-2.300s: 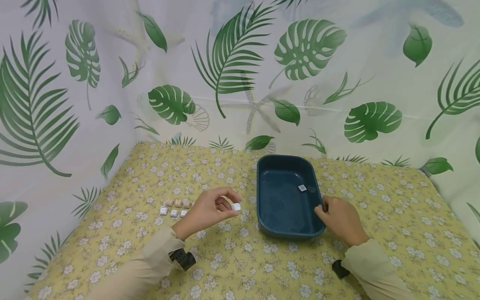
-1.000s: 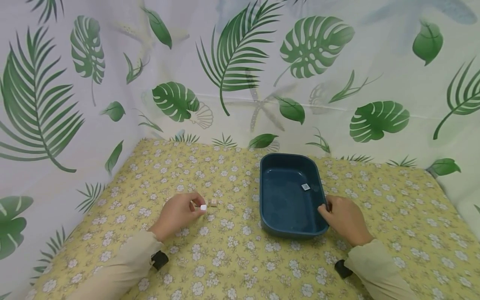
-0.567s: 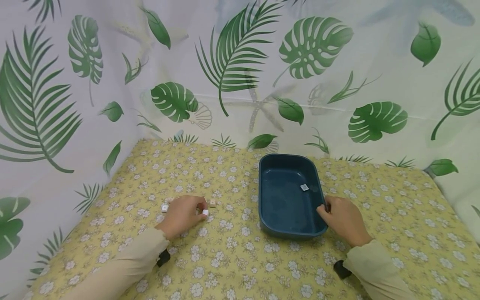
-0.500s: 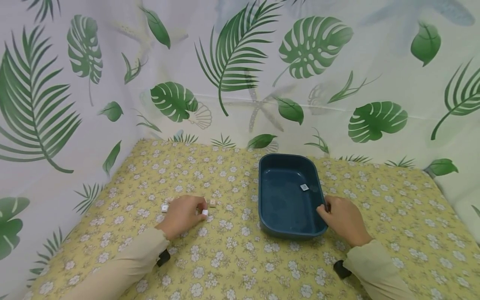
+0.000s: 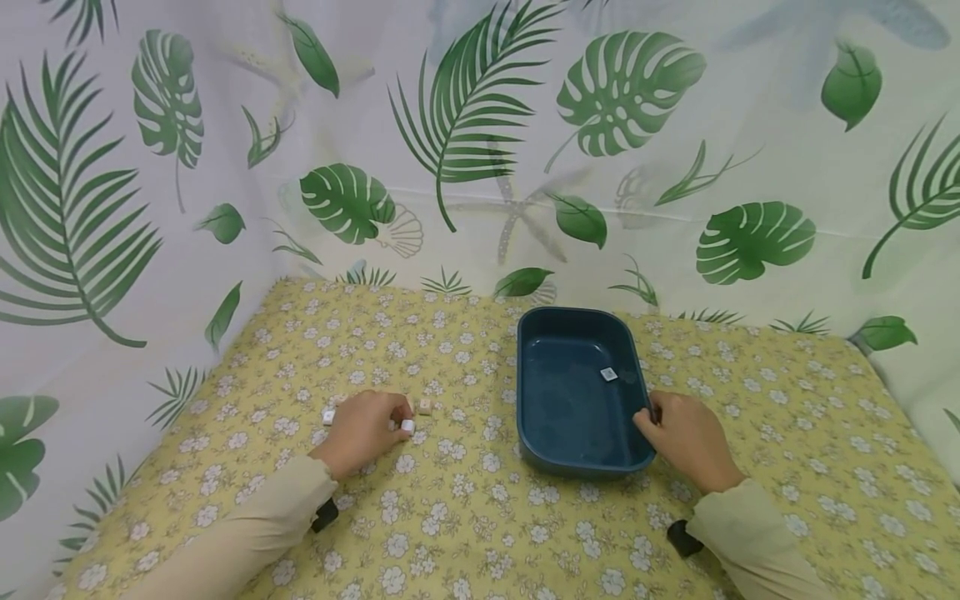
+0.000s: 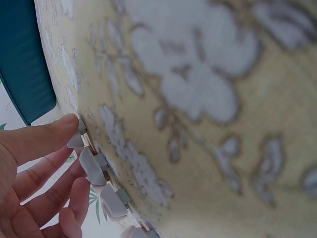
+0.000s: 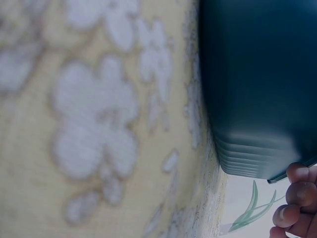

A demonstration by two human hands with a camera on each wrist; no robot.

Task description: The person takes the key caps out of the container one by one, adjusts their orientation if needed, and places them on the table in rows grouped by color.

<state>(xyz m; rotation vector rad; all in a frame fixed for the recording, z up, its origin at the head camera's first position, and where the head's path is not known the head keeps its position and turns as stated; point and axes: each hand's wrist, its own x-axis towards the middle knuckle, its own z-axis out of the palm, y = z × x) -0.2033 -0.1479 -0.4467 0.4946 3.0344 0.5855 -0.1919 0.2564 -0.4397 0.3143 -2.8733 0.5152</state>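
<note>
My left hand [image 5: 366, 429] is low over the cloth, left of the box, pinching a small white keycap [image 5: 407, 426] between thumb and fingertips. In the left wrist view the thumb presses on that keycap [image 6: 76, 141], and more white keycaps [image 6: 113, 201] stand in a row beyond it. One white keycap [image 5: 328, 416] shows left of the hand and a beige keycap [image 5: 425, 407] to its right; the hand hides others. My right hand [image 5: 684, 435] grips the right rim of a dark blue box [image 5: 573, 467]. A white keycap [image 5: 608, 375] lies inside.
A yellow flowered cloth [image 5: 480, 533] covers the table. Behind and to the left hangs a white curtain [image 5: 480, 108] with green leaf prints. Bare cloth lies between the left hand and the box.
My left hand, holding a white keycap, has moved left from beside the box to the keycap row, then slightly nearer the body. My right hand keeps its grip on the box rim.
</note>
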